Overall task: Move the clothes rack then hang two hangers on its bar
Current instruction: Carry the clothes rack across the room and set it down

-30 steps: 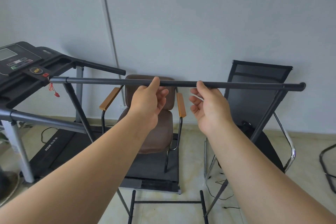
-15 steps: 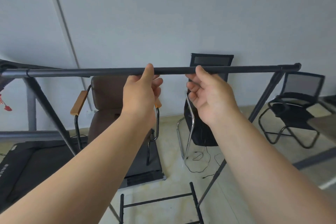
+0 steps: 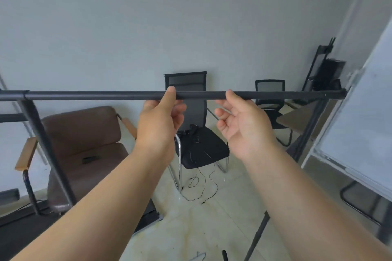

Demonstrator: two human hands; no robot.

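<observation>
The clothes rack is a dark metal frame whose horizontal bar (image 3: 95, 95) crosses the view at chest height. Its slanted legs drop at the left (image 3: 42, 146) and the right (image 3: 309, 131). My left hand (image 3: 161, 121) holds the bar near its middle, thumb on the near side and fingers curled behind and below. My right hand (image 3: 244, 125) grips the bar a little to the right in the same way. At the bottom edge a pale wire shape (image 3: 198, 257) lies on the floor; whether it is a hanger I cannot tell.
Behind the bar stand a brown armchair (image 3: 84, 140), a black mesh chair (image 3: 199, 144) with a cable (image 3: 201, 190) trailing on the tiles, and a second black chair (image 3: 270, 87). A whiteboard (image 3: 360, 125) leans in at the right. A treadmill base (image 3: 19, 233) lies at lower left.
The rack and the view have swung to the right along the wall. The treadmill console has left the view, and the second chair and the whiteboard have come in. Both hands stay on the bar.
</observation>
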